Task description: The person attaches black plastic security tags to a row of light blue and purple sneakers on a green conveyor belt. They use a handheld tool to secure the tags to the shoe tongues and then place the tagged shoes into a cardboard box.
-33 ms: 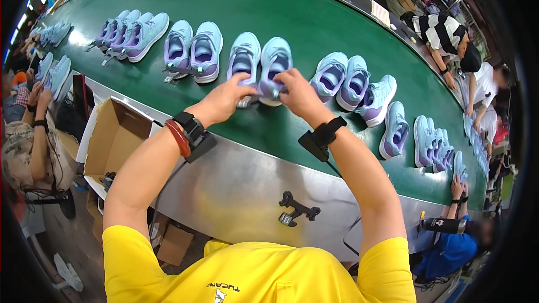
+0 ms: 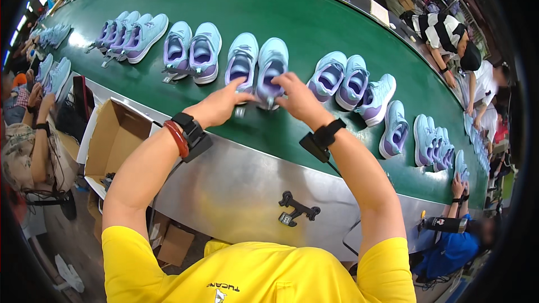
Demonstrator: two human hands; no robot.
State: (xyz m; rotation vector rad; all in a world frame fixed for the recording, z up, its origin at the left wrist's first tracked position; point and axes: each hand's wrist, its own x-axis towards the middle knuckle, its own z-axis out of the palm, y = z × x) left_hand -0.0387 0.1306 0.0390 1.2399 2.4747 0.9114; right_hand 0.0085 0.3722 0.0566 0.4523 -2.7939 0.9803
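Observation:
A pair of light blue sneakers with purple linings stands on the green work surface in front of me. My left hand (image 2: pixel 220 104) is at the heel of the left sneaker (image 2: pixel 243 50), thumb and fingers apart. A small pale tag (image 2: pixel 240 112) lies by that heel, below my thumb. My right hand (image 2: pixel 298 99) is beside the heel of the right sneaker (image 2: pixel 273 55), its thumb and fingers spread at the collar. Whether the fingertips touch the sneakers is hard to see because of blur.
More sneakers (image 2: pixel 206 45) line the green surface (image 2: pixel 269 5) on the left, and others (image 2: pixel 356 81) on the right. A metal edge (image 2: pixel 224 191) carries a black bracket (image 2: pixel 297 209). An open carton (image 2: pixel 115 143) stands at left. People work at both sides; a black bottle (image 2: pixel 443 224) is at right.
The right sneaker has shifted slightly left, closer to its mate. My right hand's fingers have opened at its heel, and the tag by my left hand has moved slightly down.

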